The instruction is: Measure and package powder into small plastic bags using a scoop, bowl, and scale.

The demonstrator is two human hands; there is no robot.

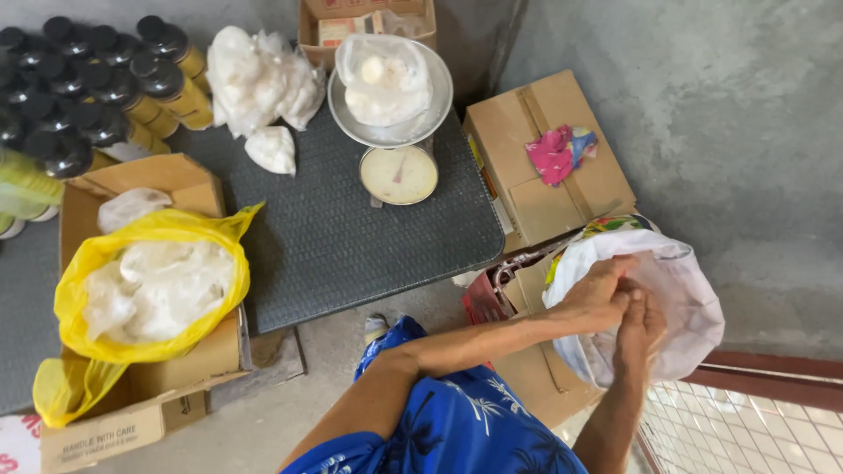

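Both my hands are at the mouth of a white plastic bag (689, 303) at the right, which sits against a cardboard box. My left hand (597, 294) reaches across from the left and grips the bag's upper edge. My right hand (641, 326) comes up from below and is pressed against the left hand, fingers closed on the bag's plastic. What is inside the bag is hidden. My blue patterned garment (457, 421) fills the bottom middle.
A dial scale (399, 174) stands on a dark grey mat (334, 237), its metal pan holding a clear bag of white stuff (385, 79). A yellow bag of white stuff (149, 285) sits in a cardboard box at left. Black-lidded jars (88, 79), small white bags (259, 83), a box with pink cloth (558, 154).
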